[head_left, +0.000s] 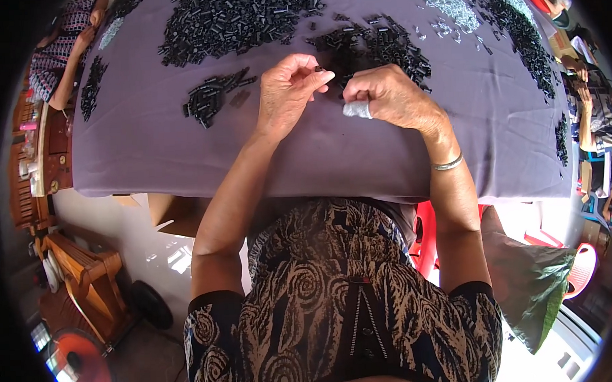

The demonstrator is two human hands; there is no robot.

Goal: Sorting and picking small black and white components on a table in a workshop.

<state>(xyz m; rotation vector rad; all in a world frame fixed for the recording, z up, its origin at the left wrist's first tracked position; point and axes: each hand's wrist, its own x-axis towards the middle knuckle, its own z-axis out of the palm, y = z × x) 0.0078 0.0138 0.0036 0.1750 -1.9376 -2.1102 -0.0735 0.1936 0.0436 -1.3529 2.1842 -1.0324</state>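
My left hand [288,90] is raised over the table, thumb and fingertips pinched on a small black piece [320,68], of which only the end shows. To its right, my right hand [400,97] is closed, its fingers curled down and inward; whatever they hold, if anything, is hidden. A grey-white wrap [357,109] covers its thumb. Beyond the right hand lies a loose pile of small black cylindrical pieces [399,47]. A smaller heap of similar black pieces [208,103] lies left of my left hand.
A purple cloth [150,156] covers the table. A large black heap [239,21] spreads at the far side, with clear small pieces [451,11] at the far right. Other people sit at the left and right edges. A red chair [425,237] and an open cardboard box [168,212] are below the table edge.
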